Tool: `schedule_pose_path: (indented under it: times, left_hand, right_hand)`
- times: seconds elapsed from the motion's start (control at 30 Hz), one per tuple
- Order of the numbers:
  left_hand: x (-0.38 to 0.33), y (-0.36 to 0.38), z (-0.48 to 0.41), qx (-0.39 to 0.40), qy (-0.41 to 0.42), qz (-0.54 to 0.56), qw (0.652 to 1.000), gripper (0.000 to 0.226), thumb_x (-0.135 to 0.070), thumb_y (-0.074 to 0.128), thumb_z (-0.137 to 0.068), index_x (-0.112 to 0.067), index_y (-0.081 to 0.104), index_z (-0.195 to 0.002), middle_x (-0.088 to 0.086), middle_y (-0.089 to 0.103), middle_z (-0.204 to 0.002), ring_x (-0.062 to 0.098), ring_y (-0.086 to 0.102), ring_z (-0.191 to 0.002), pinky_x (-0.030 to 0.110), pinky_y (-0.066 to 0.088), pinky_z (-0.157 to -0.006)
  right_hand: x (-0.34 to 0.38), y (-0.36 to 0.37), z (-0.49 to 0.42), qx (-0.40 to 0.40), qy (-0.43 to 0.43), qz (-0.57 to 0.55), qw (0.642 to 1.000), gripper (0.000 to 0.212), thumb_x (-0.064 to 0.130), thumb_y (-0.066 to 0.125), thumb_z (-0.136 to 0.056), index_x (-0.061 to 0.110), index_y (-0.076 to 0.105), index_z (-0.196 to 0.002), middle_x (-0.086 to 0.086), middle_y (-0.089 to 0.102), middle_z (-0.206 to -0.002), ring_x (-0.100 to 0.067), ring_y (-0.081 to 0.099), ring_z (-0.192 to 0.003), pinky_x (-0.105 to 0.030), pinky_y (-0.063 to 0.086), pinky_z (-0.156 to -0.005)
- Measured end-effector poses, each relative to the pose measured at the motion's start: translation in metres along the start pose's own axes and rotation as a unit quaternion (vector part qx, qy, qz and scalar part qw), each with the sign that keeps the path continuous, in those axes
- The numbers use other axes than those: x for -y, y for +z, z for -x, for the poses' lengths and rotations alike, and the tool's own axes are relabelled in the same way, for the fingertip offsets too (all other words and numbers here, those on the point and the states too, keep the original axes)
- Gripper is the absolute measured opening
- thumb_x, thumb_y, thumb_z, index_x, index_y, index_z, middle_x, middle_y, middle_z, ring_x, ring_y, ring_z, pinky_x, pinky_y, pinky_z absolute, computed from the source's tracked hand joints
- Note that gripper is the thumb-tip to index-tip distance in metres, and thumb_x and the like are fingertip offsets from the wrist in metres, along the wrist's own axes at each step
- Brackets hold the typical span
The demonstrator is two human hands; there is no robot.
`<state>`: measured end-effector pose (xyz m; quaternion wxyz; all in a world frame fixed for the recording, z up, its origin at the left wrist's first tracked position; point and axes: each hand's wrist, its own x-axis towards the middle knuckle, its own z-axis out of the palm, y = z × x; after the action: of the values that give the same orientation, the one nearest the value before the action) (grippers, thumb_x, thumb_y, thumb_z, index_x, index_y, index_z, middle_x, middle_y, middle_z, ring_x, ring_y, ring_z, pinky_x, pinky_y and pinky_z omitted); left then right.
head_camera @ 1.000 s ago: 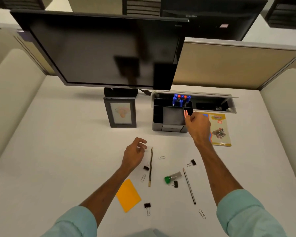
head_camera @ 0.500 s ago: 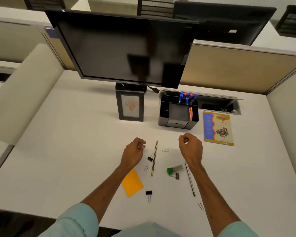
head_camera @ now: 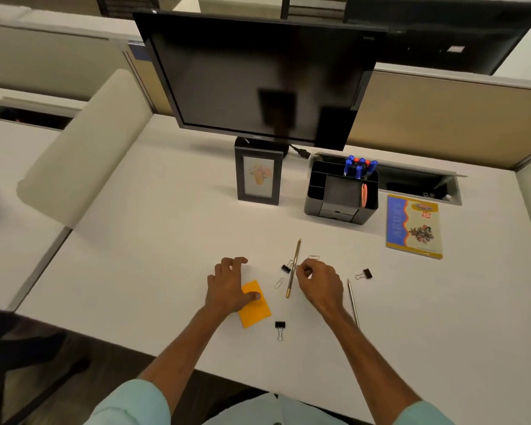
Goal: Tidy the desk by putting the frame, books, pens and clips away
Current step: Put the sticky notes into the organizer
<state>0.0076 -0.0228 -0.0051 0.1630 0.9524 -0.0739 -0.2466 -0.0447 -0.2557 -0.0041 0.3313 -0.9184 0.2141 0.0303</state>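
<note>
A gold pen (head_camera: 293, 269) lies flat on the white desk (head_camera: 154, 256). My right hand (head_camera: 319, 285) has its fingertips pinched at the pen's middle. Thumb on top, my left hand (head_camera: 229, 286) rests with spread fingers on an orange note pad (head_camera: 256, 308). A silver pen (head_camera: 353, 302) lies just right of my right wrist. Binder clips (head_camera: 286, 267) (head_camera: 367, 273) (head_camera: 279, 326) and paper clips (head_camera: 278, 283) (head_camera: 314, 257) are scattered around. The picture frame (head_camera: 259, 177) stands upright under the monitor. A colourful book (head_camera: 416, 230) lies at the right.
A black desk organiser (head_camera: 341, 191) with blue and red markers (head_camera: 359, 167) stands between frame and book. The large monitor (head_camera: 258, 78) overhangs the back of the desk. An open cable tray (head_camera: 420, 185) runs behind the book. Partition walls enclose the sides.
My right hand came back from the organiser and down to the gold pen. My left hand slid toward me onto the orange pad. The green-capped item is now hidden under my right hand.
</note>
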Motion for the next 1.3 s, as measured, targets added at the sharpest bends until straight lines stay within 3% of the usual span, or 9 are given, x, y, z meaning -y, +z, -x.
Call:
schedule_pose_path:
  times: [0.13, 0.47, 0.67, 0.77, 0.83, 0.9, 1.07, 1.17, 1.3]
  left_hand:
    - [0.005, 0.008, 0.009, 0.027, 0.006, -0.087, 0.996, 0.112, -0.067, 0.087, -0.061, -0.031, 0.032, -0.151, 0.001, 0.035, -0.145, 0.026, 0.039, -0.134, 0.042, 0.04, -0.104]
    - [-0.002, 0.012, 0.006, 0.024, 0.039, -0.073, 0.996, 0.079, -0.052, 0.088, -0.072, -0.022, 0.046, -0.132, 0.0, 0.041, -0.132, 0.024, 0.045, -0.122, 0.04, 0.042, -0.098]
    - [-0.001, 0.011, 0.003, -0.024, -0.009, 0.227, 0.974, 0.027, -0.014, 0.068, -0.098, -0.011, 0.048, -0.116, 0.011, 0.067, -0.103, 0.032, 0.065, -0.094, 0.041, 0.05, -0.079]
    - [-0.007, 0.006, 0.003, -0.048, -0.034, 0.402, 0.914, 0.023, -0.013, 0.066, -0.101, -0.01, 0.052, -0.119, 0.014, 0.069, -0.104, 0.025, 0.062, -0.092, 0.034, 0.046, -0.074]
    - [-0.016, -0.001, -0.001, -0.038, -0.058, 0.503, 0.861, 0.024, -0.015, 0.068, -0.101, -0.013, 0.054, -0.121, 0.008, 0.069, -0.104, 0.02, 0.061, -0.092, 0.028, 0.046, -0.071]
    - [-0.026, -0.007, -0.009, -0.032, -0.063, 0.538, 0.84, 0.028, -0.017, 0.069, -0.1, -0.013, 0.054, -0.124, 0.006, 0.068, -0.109, 0.018, 0.063, -0.095, 0.027, 0.05, -0.074]
    - [-0.056, -0.014, -0.031, -0.035, -0.059, 0.561, 0.825, 0.029, -0.018, 0.07, -0.1, -0.014, 0.055, -0.123, 0.013, 0.064, -0.123, 0.028, 0.061, -0.109, 0.044, 0.053, -0.091]
    - [-0.079, -0.012, -0.04, -0.013, -0.046, 0.562, 0.826, 0.032, -0.019, 0.071, -0.099, -0.014, 0.054, -0.126, 0.018, 0.063, -0.127, 0.031, 0.062, -0.111, 0.053, 0.054, -0.101]
    - [-0.113, -0.009, -0.051, 0.025, -0.016, 0.556, 0.831, 0.037, -0.028, 0.07, -0.1, -0.017, 0.056, -0.132, 0.014, 0.066, -0.129, 0.033, 0.068, -0.115, 0.052, 0.058, -0.101]
  right_hand:
    - [0.005, 0.007, 0.005, 0.015, -0.016, -0.009, 1.0, 0.021, 0.035, 0.063, -0.099, 0.023, 0.07, -0.083, 0.01, 0.073, -0.079, -0.012, 0.066, -0.073, -0.025, 0.044, -0.057]
    - [-0.006, 0.003, 0.017, 0.037, -0.018, 0.002, 0.999, 0.024, 0.034, 0.061, -0.099, 0.022, 0.067, -0.08, 0.009, 0.071, -0.076, -0.011, 0.066, -0.073, -0.033, 0.054, -0.063]
    - [-0.014, 0.005, 0.022, 0.072, -0.019, -0.04, 0.996, 0.019, 0.025, 0.064, -0.099, 0.019, 0.071, -0.083, 0.008, 0.072, -0.077, -0.01, 0.068, -0.074, -0.038, 0.059, -0.072]
    - [-0.011, 0.008, 0.022, 0.076, -0.008, -0.093, 0.993, 0.01, 0.028, 0.068, -0.098, 0.02, 0.074, -0.096, 0.008, 0.074, -0.092, -0.01, 0.069, -0.085, -0.038, 0.059, -0.079]
    - [-0.004, 0.008, 0.022, 0.068, 0.013, -0.134, 0.989, 0.02, 0.04, 0.071, -0.097, 0.024, 0.071, -0.109, 0.008, 0.071, -0.101, -0.011, 0.068, -0.09, -0.034, 0.058, -0.079]
    - [0.005, 0.007, 0.019, 0.075, 0.042, -0.175, 0.981, 0.028, 0.048, 0.068, -0.098, 0.025, 0.069, -0.113, 0.007, 0.072, -0.103, -0.011, 0.07, -0.089, -0.032, 0.059, -0.078]
    - [0.01, -0.007, 0.002, 0.046, 0.098, -0.294, 0.95, 0.043, 0.045, 0.045, -0.11, 0.014, 0.075, -0.104, -0.002, 0.079, -0.093, -0.025, 0.076, -0.079, -0.034, 0.061, -0.071]
    - [0.005, -0.02, -0.007, 0.0, 0.056, -0.235, 0.97, 0.033, 0.042, 0.056, -0.107, 0.015, 0.071, -0.095, -0.001, 0.077, -0.087, -0.017, 0.075, -0.072, -0.042, 0.065, -0.078]
    - [-0.005, -0.055, -0.023, -0.096, 0.048, -0.215, 0.971, 0.022, 0.032, 0.066, -0.101, 0.021, 0.068, -0.082, 0.005, 0.071, -0.074, -0.016, 0.071, -0.071, -0.044, 0.065, -0.069]
